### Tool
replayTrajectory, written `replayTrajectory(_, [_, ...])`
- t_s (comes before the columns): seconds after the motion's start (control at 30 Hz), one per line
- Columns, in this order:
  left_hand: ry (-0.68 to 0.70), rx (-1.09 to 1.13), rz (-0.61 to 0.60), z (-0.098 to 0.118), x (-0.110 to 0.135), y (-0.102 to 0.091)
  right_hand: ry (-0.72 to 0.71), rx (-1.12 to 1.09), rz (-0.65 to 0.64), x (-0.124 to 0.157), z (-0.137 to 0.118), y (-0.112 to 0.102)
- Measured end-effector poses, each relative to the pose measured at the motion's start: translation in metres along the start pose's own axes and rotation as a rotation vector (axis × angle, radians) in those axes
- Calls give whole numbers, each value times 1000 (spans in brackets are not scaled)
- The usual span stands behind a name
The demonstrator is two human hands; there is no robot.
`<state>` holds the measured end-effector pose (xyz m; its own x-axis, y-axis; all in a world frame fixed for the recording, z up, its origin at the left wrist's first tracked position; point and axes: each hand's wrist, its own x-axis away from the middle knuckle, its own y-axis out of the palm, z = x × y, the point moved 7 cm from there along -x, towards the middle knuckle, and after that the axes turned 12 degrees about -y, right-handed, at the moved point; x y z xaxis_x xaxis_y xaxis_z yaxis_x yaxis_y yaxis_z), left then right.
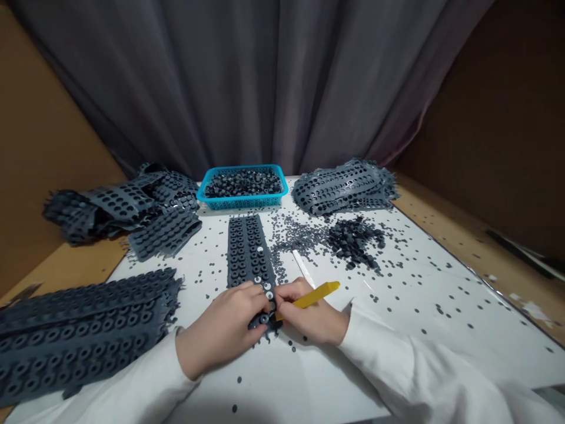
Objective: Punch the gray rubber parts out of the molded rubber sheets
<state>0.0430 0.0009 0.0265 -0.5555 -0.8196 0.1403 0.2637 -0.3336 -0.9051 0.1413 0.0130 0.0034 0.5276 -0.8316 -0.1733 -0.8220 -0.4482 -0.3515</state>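
A dark grey moulded rubber strip [245,250] lies lengthwise in front of me, with rows of round ring shapes and a few pale openings near its close end. My left hand [232,318] is closed over that near end, its fingers curled and thumb at the edge. Between thumb and fingers, my right hand [309,311] grips a yellow pen-shaped tool [316,293], slanted with its back end up to the right. The tool's tip is down at the strip beside my left fingers, too small to make out.
A blue basket [242,203] of small dark pieces stands at the back. Perforated sheets [346,187] are heaped back right, and more sheets [119,203] back left. Stacked ringed strips [83,330] lie front left. Dark pieces [355,240], tiny discs and a white stick [303,268] lie on the white tabletop [397,300].
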Motion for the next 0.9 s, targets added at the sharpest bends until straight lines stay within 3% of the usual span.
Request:
replayTrajectory(0.3, [94,-328,-104,16,5,18,-21,72,-31,0,-2,3])
replayTrajectory(0.43, [193,-414,-54,19,7,20,3,42,-22,0,1,3])
replayTrajectory(0.53, [275,-413,3,20,8,18,9,36,-13,0,4,3])
replayTrajectory(0.73, [334,-403,4,15,4,15,19,49,-8,0,2,2])
replayTrajectory(0.9, [334,-224,41,7,2,11,43,58,-17,0,-1,1])
